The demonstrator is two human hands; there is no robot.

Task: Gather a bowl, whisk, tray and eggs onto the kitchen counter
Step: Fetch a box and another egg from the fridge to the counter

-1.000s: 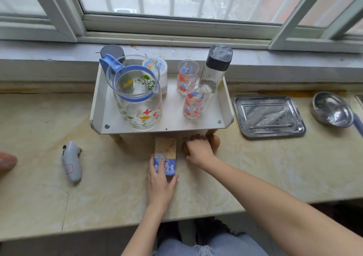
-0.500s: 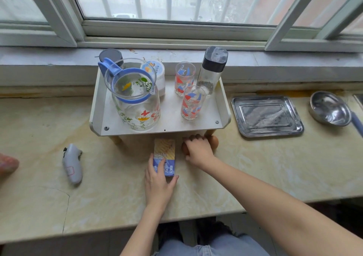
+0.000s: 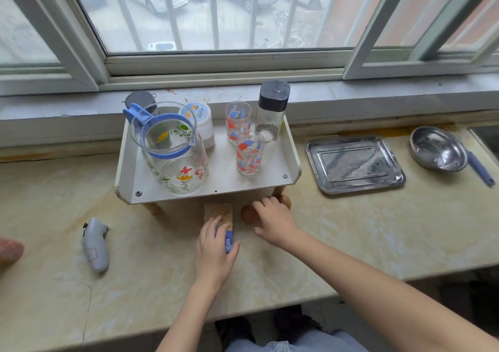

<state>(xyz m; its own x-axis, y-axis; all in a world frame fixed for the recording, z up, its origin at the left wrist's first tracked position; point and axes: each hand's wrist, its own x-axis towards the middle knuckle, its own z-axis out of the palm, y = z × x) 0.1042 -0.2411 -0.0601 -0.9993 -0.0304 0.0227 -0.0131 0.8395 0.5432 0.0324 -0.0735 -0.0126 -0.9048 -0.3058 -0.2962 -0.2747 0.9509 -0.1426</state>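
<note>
Marble-look counter [image 3: 351, 243] carries everything. Well to the right of the right hand's fingers lies the steel tray [image 3: 355, 162], and farther that way the bowl [image 3: 437, 149]. The left hand [image 3: 214, 254] rests flat, fingers straight, on a packet [image 3: 218, 212]. The right hand [image 3: 275, 222] curls loosely over brown eggs [image 3: 248, 214] just under its fingertips, beneath the shelf [image 3: 216, 187] front edge. Best to cup them fully, grip gently, and draw them out low, clear of the shelf.
</note>
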